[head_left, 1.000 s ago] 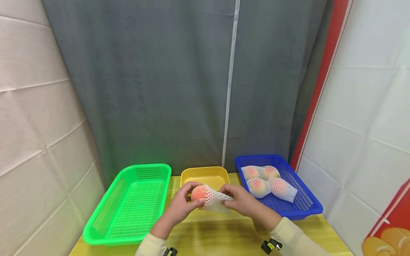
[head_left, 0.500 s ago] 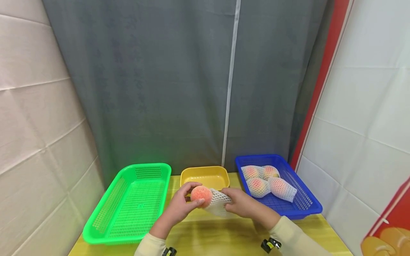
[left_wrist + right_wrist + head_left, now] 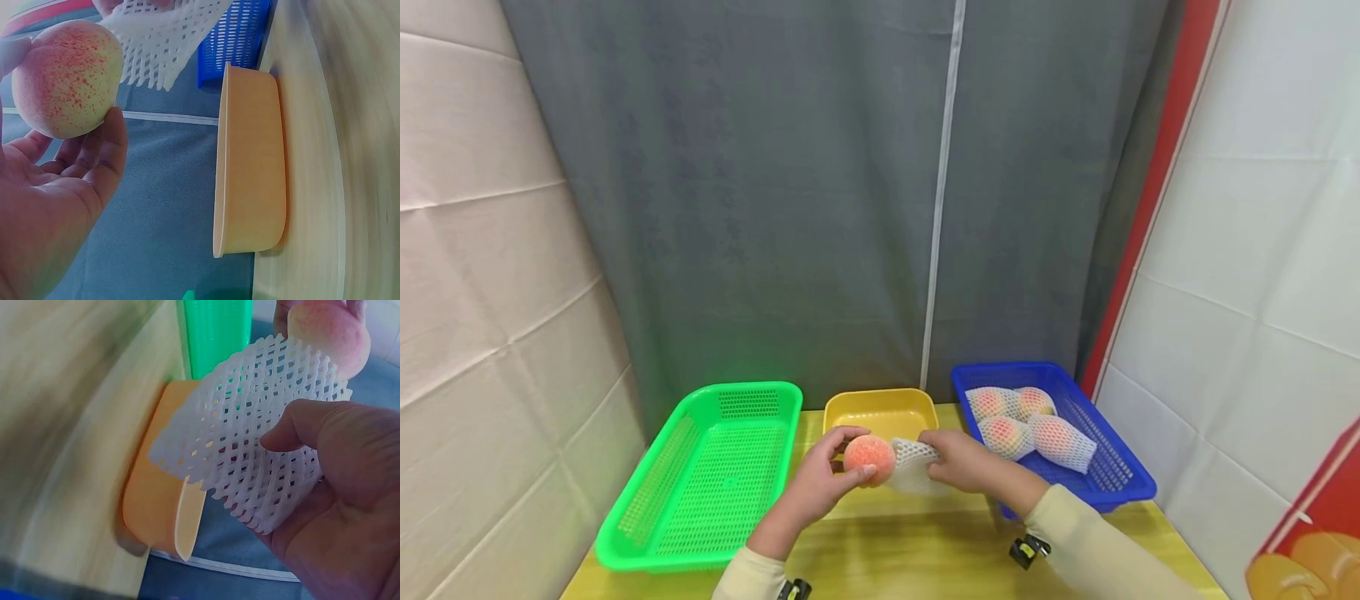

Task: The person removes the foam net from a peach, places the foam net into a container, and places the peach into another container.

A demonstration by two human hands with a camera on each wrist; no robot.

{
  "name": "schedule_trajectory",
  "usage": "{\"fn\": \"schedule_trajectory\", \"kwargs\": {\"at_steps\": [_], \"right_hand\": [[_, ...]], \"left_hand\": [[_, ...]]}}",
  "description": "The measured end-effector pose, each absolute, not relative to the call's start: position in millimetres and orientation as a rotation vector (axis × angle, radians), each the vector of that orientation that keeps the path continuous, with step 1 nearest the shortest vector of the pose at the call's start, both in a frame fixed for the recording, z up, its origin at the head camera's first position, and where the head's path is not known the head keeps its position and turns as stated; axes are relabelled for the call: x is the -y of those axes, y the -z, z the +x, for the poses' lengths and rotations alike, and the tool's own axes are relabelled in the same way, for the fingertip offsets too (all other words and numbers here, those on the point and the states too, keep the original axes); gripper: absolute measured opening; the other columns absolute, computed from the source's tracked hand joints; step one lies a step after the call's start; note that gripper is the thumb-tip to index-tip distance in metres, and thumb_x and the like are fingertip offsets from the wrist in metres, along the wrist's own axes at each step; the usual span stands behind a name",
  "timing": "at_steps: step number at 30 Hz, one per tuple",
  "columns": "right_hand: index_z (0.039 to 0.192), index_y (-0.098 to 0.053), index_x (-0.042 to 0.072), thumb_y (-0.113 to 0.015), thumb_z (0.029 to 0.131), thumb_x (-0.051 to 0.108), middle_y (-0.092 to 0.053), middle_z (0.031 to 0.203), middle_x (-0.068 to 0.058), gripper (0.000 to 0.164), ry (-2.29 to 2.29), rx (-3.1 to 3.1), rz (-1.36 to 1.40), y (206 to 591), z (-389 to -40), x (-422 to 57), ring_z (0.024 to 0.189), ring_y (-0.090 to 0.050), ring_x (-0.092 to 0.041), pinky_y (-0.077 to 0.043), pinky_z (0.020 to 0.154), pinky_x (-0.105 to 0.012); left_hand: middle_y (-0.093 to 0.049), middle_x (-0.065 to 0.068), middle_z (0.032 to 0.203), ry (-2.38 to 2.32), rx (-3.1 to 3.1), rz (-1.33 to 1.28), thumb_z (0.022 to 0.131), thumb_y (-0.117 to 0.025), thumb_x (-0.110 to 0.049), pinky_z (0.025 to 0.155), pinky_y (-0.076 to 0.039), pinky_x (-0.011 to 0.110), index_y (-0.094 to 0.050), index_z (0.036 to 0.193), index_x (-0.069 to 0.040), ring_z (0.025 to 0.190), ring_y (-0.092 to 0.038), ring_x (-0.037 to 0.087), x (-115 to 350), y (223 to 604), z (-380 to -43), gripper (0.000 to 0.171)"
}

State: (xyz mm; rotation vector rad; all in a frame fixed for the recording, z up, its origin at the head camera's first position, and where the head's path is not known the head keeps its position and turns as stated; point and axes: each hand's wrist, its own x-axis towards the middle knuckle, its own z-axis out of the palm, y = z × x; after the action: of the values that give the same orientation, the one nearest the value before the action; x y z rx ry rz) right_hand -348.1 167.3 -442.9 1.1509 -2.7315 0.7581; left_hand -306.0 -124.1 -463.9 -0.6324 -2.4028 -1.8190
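A pinkish-red peach [image 3: 869,460] is gripped by my left hand [image 3: 822,478], thumb on the near side and fingers behind it. In the left wrist view the bare peach [image 3: 69,78] shows red speckles over pale yellow skin. My right hand [image 3: 962,463] pinches a white foam net sleeve [image 3: 913,460] just to the right of the fruit. Seen from the right wrist, the foam net sleeve [image 3: 262,425] hangs flattened between thumb and fingers, and its open end overlaps the peach [image 3: 331,334]. Both hands are above the table, in front of a yellow tub [image 3: 880,402].
A green basket [image 3: 700,550] stands on the left of the wooden table [image 3: 910,558]. To the right, a blue basket [image 3: 1120,483] holds several peaches in white foam nets [image 3: 1060,442]. A grey curtain [image 3: 775,208] hangs behind, with pale side walls [image 3: 1262,250].
The foam net sleeve has slid rightward off the peach in my right hand, leaving the fruit bare. My left hand has stayed nearly in place, holding the peach.
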Motion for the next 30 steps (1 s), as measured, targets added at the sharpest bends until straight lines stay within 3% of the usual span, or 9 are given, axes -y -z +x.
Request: {"fn": "schedule_trajectory", "kwargs": {"at_steps": [5,12,14,22,30], "right_hand": [[0.101,-0.064,0.009,-0.075,0.087,-0.004,-0.059,0.083,0.005,0.022,-0.68,2.776,1.131,434,-365,-164,0.074,-0.05,-0.011,-0.046,0.067,-0.032],[0.085,-0.054,0.011,-0.073,0.084,-0.006,-0.039,0.072,0.008,0.026,-0.522,2.728,1.147,426,-392,-156,0.066,-0.037,-0.009,-0.035,0.061,-0.029],[0.083,-0.055,0.011,-0.073,0.084,-0.006,-0.04,0.071,0.009,0.026,-0.495,2.736,1.128,424,-400,-152,0.065,-0.037,-0.01,-0.035,0.061,-0.029],[0.094,-0.068,0.009,-0.078,0.09,-0.002,-0.063,0.08,-0.001,0.016,-0.34,2.816,0.995,419,-430,-134,0.072,-0.052,-0.017,-0.05,0.068,-0.038],[0.097,-0.069,0.009,-0.081,0.092,-0.001,-0.066,0.086,-0.004,0.017,-0.199,2.806,0.936,423,-460,-122,0.078,-0.063,-0.022,-0.06,0.078,-0.044]], "left_hand": [[-0.065,0.012,0.134,1.813,2.407,-0.62,0.097,-0.088,-0.021,0.088,-0.061,0.03,-0.067,0.142,-0.012,0.113,-0.067,0.025,125,463,-305,0.05],[-0.066,0.011,0.133,1.802,2.412,-0.625,0.097,-0.089,-0.021,0.089,-0.061,0.03,-0.067,0.141,-0.012,0.113,-0.066,0.025,126,464,-305,0.05],[-0.066,0.011,0.132,1.801,2.411,-0.625,0.096,-0.089,-0.021,0.089,-0.061,0.03,-0.068,0.141,-0.012,0.113,-0.066,0.025,127,464,-305,0.05],[-0.065,0.011,0.132,1.797,2.413,-0.623,0.096,-0.089,-0.021,0.087,-0.061,0.029,-0.068,0.14,-0.011,0.113,-0.066,0.025,128,466,-305,0.05],[-0.065,0.012,0.134,1.808,2.402,-0.645,0.096,-0.089,-0.02,0.088,-0.061,0.029,-0.068,0.14,-0.012,0.113,-0.067,0.025,128,471,-309,0.049]]}}
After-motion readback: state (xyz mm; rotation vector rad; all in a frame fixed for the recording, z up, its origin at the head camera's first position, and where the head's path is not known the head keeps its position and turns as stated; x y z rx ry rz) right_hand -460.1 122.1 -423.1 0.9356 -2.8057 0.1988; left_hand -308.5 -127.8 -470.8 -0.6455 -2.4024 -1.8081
